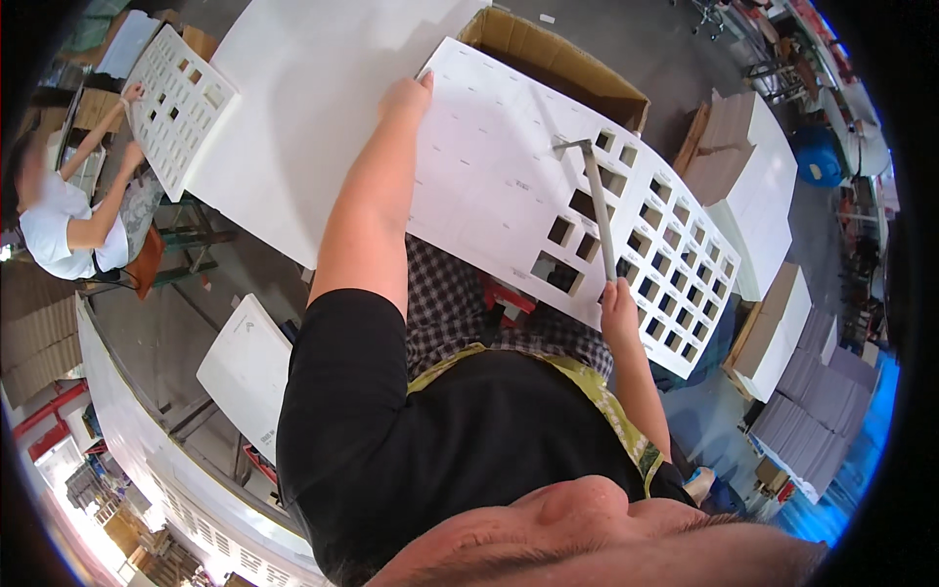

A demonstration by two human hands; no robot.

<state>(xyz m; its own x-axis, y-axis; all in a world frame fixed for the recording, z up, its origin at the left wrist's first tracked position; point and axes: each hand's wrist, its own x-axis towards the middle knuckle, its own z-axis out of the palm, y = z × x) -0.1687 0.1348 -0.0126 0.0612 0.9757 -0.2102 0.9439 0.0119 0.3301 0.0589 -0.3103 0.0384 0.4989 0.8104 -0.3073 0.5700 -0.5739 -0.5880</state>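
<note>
A large white board lies slanted in front of me, with rows of square and rectangular cut-outs over its right part. My left hand grips its upper left edge, fingertips curled at the corner. In my right hand, closed near the board's lower edge, is the grey handle of a hammer. Its narrow metal head is over the board beside the upper cut-outs and points left. Whether the head touches the board I cannot tell.
An open cardboard box stands behind the board. To the left extends a white tabletop, where a co-worker handles another perforated board. Stacked sheets stand at the right, beyond them a blue drum.
</note>
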